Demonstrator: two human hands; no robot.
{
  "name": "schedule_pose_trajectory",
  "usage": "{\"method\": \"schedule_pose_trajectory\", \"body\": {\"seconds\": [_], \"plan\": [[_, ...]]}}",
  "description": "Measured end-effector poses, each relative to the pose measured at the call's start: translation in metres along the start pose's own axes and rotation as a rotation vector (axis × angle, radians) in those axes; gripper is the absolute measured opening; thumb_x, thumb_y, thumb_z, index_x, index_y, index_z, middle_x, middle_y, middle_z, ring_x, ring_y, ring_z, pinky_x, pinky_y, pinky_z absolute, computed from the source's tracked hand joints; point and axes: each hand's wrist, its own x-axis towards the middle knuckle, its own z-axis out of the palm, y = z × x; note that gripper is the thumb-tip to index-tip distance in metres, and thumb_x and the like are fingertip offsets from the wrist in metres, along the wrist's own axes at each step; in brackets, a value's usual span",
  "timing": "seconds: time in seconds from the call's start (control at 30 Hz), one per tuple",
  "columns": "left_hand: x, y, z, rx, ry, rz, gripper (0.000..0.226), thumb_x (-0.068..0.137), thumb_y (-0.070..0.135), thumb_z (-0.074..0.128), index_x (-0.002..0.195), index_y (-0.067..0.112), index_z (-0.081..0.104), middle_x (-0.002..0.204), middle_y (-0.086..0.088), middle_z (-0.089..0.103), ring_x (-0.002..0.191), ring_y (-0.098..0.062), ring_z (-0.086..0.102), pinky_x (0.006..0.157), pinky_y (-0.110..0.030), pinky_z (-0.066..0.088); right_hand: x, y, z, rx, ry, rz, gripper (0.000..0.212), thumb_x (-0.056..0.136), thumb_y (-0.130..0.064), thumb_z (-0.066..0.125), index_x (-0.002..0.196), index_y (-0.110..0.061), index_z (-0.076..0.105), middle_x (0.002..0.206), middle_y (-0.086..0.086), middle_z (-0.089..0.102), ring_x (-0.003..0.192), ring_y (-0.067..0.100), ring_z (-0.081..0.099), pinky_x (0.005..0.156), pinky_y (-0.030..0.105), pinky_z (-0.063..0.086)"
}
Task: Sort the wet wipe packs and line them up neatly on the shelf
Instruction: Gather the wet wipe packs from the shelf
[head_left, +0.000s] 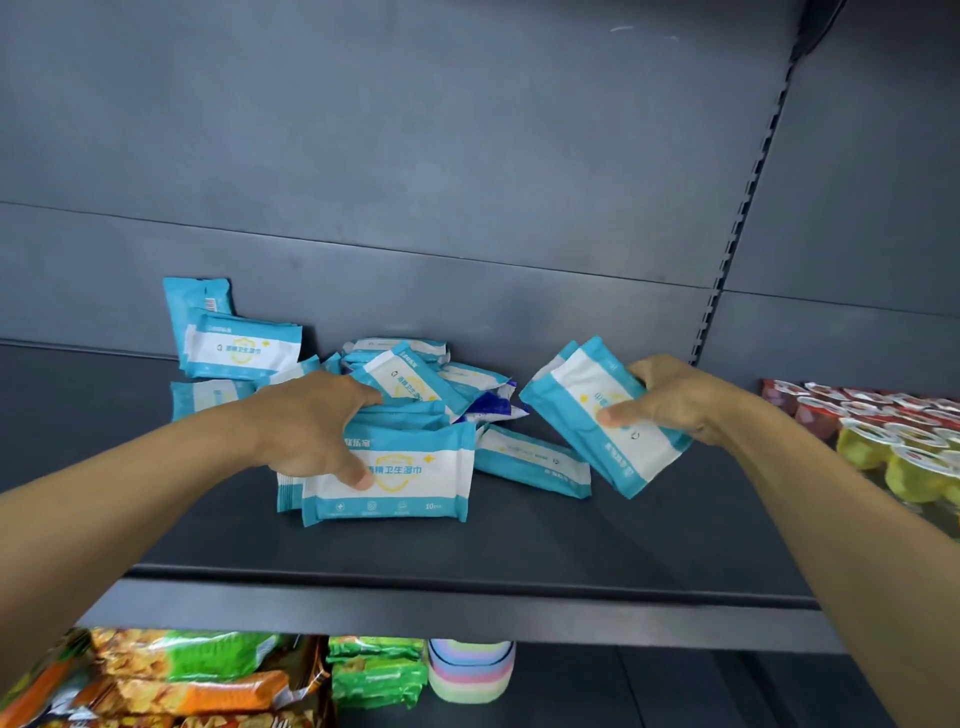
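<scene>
Several blue-and-white wet wipe packs lie in a loose pile (415, 379) in the middle of the dark shelf (467, 545). My left hand (311, 426) grips a few upright packs (400, 478) at the pile's front, thumb pressed on the front pack's face. To the right, my right hand (670, 400) holds two stacked packs (597, 421) tilted above the shelf, thumb across the top one. One pack (530, 460) lies flat between the two hands. Two more packs (234, 348) lean against the back wall at the left, and one lies flat below them (208, 397).
Jelly cups (893, 436), red and yellow, fill the shelf section at the right. A slotted upright (737, 228) divides the back wall. Below the shelf's front lip are snack bags (182, 675) and a stack of pastel bowls (470, 670).
</scene>
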Motion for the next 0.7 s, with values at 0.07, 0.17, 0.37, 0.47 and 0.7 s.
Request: {"method": "schedule_pose_trajectory", "body": {"seconds": [0.07, 0.17, 0.37, 0.47, 0.7], "plan": [[-0.002, 0.001, 0.001, -0.011, 0.001, 0.000, 0.077, 0.074, 0.034, 0.078, 0.140, 0.023, 0.039, 0.134, 0.007, 0.051, 0.119, -0.016, 0.049, 0.101, -0.031, 0.040, -0.004, -0.003, 0.007, 0.091, -0.058, -0.049, 0.028, 0.077, -0.014, 0.077, 0.100, -0.010, 0.061, 0.096, 0.007, 0.071, 0.082, 0.020, 0.069, 0.065, 0.031, 0.055], [-0.003, 0.001, 0.002, -0.015, 0.006, 0.007, 0.077, 0.075, 0.034, 0.078, 0.141, 0.022, 0.038, 0.134, 0.007, 0.051, 0.120, -0.015, 0.049, 0.099, -0.026, 0.039, -0.006, -0.009, 0.027, 0.116, -0.161, -0.125, 0.019, 0.081, -0.012, 0.073, 0.097, -0.011, 0.066, 0.095, 0.005, 0.073, 0.080, 0.018, 0.070, 0.066, 0.029, 0.055], [-0.003, -0.009, 0.004, -0.016, 0.006, 0.019, 0.081, 0.074, 0.036, 0.078, 0.142, 0.022, 0.037, 0.138, 0.008, 0.047, 0.119, -0.014, 0.047, 0.098, -0.024, 0.037, -0.003, -0.013, 0.045, 0.176, -0.330, -0.161, 0.023, 0.095, -0.005, 0.051, 0.115, -0.008, 0.063, 0.108, 0.010, 0.071, 0.097, 0.026, 0.068, 0.083, 0.038, 0.054], [-0.002, -0.012, 0.005, -0.013, 0.007, 0.014, 0.082, 0.074, 0.037, 0.078, 0.142, 0.023, 0.036, 0.136, 0.008, 0.048, 0.116, -0.014, 0.048, 0.098, -0.026, 0.039, -0.002, -0.013, 0.046, 0.185, -0.352, -0.161, 0.027, 0.096, -0.004, 0.047, 0.119, -0.006, 0.061, 0.111, 0.013, 0.069, 0.099, 0.029, 0.067, 0.084, 0.041, 0.054], [0.001, -0.014, 0.006, -0.011, 0.022, 0.013, 0.084, 0.073, 0.036, 0.079, 0.143, 0.022, 0.036, 0.134, 0.006, 0.049, 0.111, -0.014, 0.047, 0.096, -0.024, 0.038, 0.002, -0.010, 0.051, 0.146, -0.312, -0.160, 0.015, 0.096, -0.007, 0.051, 0.104, -0.010, 0.063, 0.106, 0.012, 0.070, 0.093, 0.025, 0.068, 0.078, 0.038, 0.054]]}}
